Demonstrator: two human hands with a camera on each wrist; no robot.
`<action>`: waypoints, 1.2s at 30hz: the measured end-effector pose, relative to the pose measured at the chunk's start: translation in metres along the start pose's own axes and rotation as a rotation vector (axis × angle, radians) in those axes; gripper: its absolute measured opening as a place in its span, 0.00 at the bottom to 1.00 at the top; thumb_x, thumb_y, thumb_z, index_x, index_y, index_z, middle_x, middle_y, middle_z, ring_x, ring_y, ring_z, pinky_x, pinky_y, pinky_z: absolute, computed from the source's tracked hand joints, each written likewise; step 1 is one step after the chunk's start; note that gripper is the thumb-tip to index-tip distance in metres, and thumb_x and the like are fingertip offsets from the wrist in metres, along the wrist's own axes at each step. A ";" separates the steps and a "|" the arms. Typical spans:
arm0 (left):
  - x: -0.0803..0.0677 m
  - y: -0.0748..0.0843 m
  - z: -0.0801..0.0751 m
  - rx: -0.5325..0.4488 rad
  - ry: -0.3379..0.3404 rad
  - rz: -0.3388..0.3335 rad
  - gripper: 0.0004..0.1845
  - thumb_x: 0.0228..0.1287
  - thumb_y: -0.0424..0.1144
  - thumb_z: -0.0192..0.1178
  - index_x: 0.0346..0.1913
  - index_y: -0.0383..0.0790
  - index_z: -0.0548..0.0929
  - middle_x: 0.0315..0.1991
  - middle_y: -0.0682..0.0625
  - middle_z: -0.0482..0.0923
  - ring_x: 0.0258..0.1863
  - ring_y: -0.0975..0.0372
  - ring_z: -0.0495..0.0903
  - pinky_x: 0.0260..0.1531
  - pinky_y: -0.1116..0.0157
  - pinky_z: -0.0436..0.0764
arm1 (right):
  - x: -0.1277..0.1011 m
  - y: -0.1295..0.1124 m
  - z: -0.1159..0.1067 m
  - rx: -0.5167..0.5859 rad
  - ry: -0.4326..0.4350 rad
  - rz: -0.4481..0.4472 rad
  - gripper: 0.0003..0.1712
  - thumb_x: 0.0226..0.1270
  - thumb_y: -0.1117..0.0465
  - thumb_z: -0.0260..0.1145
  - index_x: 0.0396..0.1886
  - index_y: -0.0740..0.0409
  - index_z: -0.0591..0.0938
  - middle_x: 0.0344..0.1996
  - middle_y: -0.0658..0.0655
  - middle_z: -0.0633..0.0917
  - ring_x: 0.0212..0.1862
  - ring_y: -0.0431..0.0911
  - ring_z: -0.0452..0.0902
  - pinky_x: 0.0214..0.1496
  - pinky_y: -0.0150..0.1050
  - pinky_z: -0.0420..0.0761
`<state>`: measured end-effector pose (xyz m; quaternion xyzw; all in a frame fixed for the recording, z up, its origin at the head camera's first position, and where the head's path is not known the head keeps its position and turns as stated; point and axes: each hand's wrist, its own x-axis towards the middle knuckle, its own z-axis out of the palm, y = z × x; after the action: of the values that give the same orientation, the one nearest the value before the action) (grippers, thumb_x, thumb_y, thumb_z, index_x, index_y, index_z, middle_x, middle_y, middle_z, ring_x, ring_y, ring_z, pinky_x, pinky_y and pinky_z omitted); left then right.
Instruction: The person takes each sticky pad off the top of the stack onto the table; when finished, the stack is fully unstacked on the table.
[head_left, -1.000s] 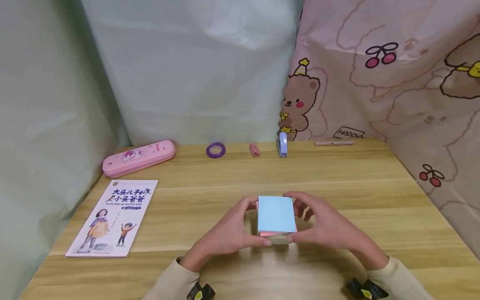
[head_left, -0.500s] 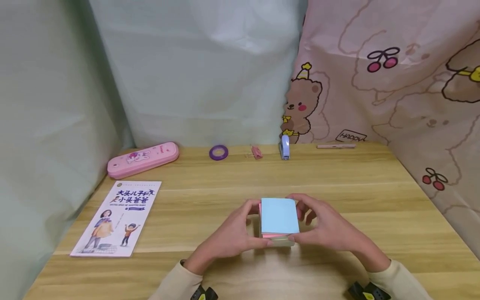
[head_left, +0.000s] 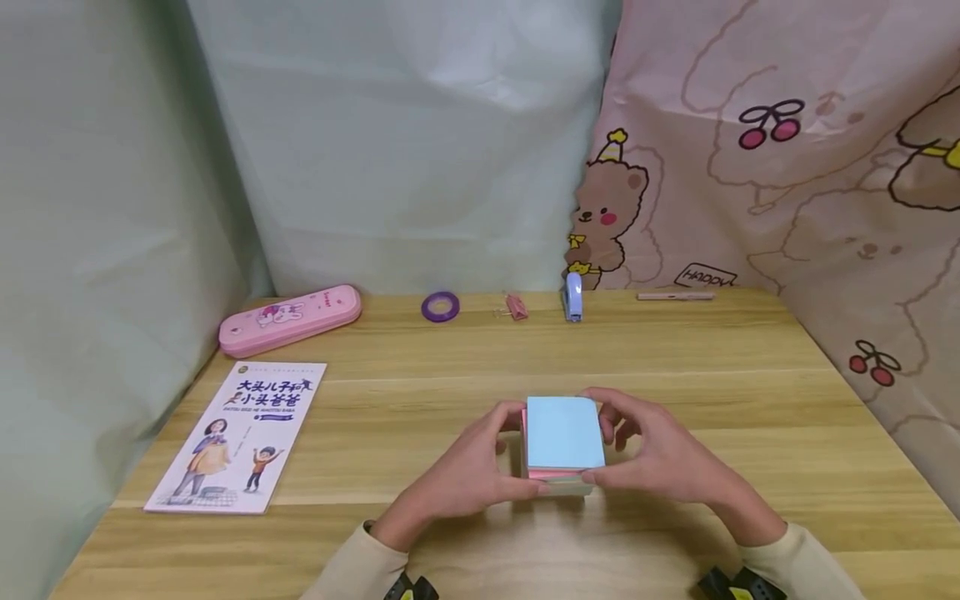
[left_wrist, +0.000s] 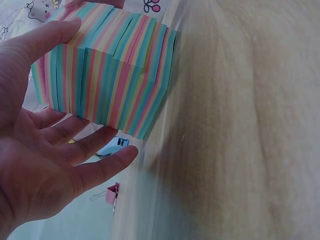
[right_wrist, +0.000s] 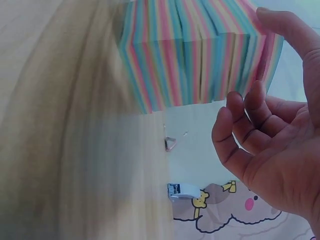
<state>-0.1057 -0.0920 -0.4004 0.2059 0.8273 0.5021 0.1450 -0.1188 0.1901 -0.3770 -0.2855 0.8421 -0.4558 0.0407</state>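
Observation:
A cube of sticky notes (head_left: pixel 564 433) with a blue top sheet stands on the wooden table (head_left: pixel 750 417), near its front middle. My left hand (head_left: pixel 521 448) holds its left side, thumb at the near bottom edge and fingers at the far corner. My right hand (head_left: pixel 609 437) holds the right side the same way. The left wrist view shows the cube's striped pastel side (left_wrist: pixel 115 85) with my thumb (left_wrist: pixel 45 40) on one edge and spread fingers (left_wrist: pixel 95 165) behind it. In the right wrist view the striped block (right_wrist: pixel 195 55) lies against my thumb (right_wrist: pixel 285 30), with curled fingers (right_wrist: pixel 240 125) beside it.
A picture booklet (head_left: pixel 238 435) lies at the left. Along the back edge sit a pink pencil case (head_left: pixel 290 319), a purple tape roll (head_left: pixel 440 306), a pink binder clip (head_left: pixel 515 307), a blue stapler (head_left: pixel 573 297) and a pink pen (head_left: pixel 675 296). Cloth hangs behind and on both sides.

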 end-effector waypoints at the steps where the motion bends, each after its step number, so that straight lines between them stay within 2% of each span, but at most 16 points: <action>1: 0.000 0.000 0.000 -0.001 0.002 -0.002 0.50 0.56 0.52 0.80 0.77 0.46 0.65 0.72 0.48 0.73 0.73 0.50 0.73 0.71 0.45 0.77 | 0.000 -0.001 -0.001 0.007 0.001 -0.003 0.47 0.50 0.57 0.87 0.70 0.62 0.76 0.36 0.50 0.79 0.40 0.42 0.77 0.44 0.35 0.84; 6: -0.001 0.001 0.000 -0.015 0.004 -0.015 0.50 0.55 0.51 0.81 0.77 0.48 0.64 0.73 0.50 0.72 0.73 0.52 0.73 0.72 0.48 0.76 | 0.006 -0.005 -0.012 0.047 0.012 -0.015 0.49 0.50 0.61 0.86 0.72 0.63 0.75 0.36 0.53 0.78 0.38 0.44 0.77 0.42 0.35 0.84; 12: -0.001 0.001 0.000 -0.028 -0.001 -0.004 0.48 0.56 0.50 0.80 0.75 0.46 0.65 0.71 0.49 0.74 0.72 0.53 0.73 0.71 0.47 0.77 | 0.032 0.002 -0.027 0.056 0.032 -0.038 0.48 0.54 0.65 0.83 0.74 0.70 0.71 0.32 0.55 0.77 0.33 0.44 0.76 0.38 0.36 0.82; 14: 0.000 0.001 0.001 -0.020 0.000 0.000 0.47 0.56 0.50 0.80 0.75 0.45 0.66 0.70 0.48 0.74 0.71 0.53 0.74 0.71 0.47 0.77 | 0.043 0.007 -0.031 0.048 0.038 -0.013 0.47 0.56 0.65 0.82 0.74 0.68 0.71 0.31 0.55 0.76 0.33 0.44 0.75 0.37 0.35 0.80; 18: 0.001 0.001 0.001 -0.009 0.003 0.004 0.48 0.56 0.51 0.80 0.75 0.45 0.66 0.69 0.49 0.75 0.70 0.54 0.74 0.69 0.47 0.78 | 0.063 0.013 -0.035 0.056 0.031 0.070 0.46 0.57 0.61 0.83 0.74 0.58 0.73 0.29 0.54 0.76 0.31 0.42 0.72 0.33 0.34 0.75; 22: 0.000 0.001 0.001 -0.007 0.007 0.005 0.47 0.55 0.51 0.81 0.74 0.47 0.66 0.69 0.50 0.75 0.70 0.55 0.74 0.68 0.47 0.79 | 0.082 0.016 -0.034 0.060 0.002 0.124 0.48 0.57 0.56 0.84 0.76 0.52 0.72 0.26 0.52 0.74 0.28 0.40 0.67 0.29 0.34 0.70; 27: -0.001 0.001 0.001 -0.008 0.010 0.005 0.48 0.55 0.50 0.81 0.74 0.46 0.66 0.69 0.48 0.75 0.71 0.53 0.74 0.68 0.46 0.79 | 0.106 0.020 -0.026 0.044 -0.039 0.144 0.52 0.57 0.52 0.84 0.79 0.51 0.69 0.22 0.50 0.72 0.25 0.40 0.64 0.27 0.34 0.67; 34: -0.002 0.000 0.001 -0.018 0.001 0.003 0.48 0.55 0.51 0.81 0.75 0.46 0.65 0.70 0.49 0.75 0.71 0.53 0.74 0.69 0.46 0.78 | 0.138 0.022 -0.010 0.037 -0.078 0.151 0.52 0.57 0.52 0.84 0.79 0.53 0.70 0.16 0.47 0.71 0.20 0.40 0.62 0.22 0.34 0.65; 36: -0.002 0.000 0.001 -0.020 -0.002 0.005 0.48 0.56 0.51 0.81 0.75 0.47 0.66 0.69 0.50 0.75 0.71 0.53 0.74 0.69 0.46 0.78 | 0.146 0.023 -0.006 0.040 -0.088 0.146 0.51 0.57 0.52 0.84 0.79 0.49 0.71 0.14 0.46 0.69 0.19 0.40 0.60 0.22 0.33 0.64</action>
<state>-0.1031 -0.0919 -0.4006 0.2069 0.8215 0.5107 0.1467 -0.2530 0.1283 -0.3640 -0.2424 0.8487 -0.4554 0.1165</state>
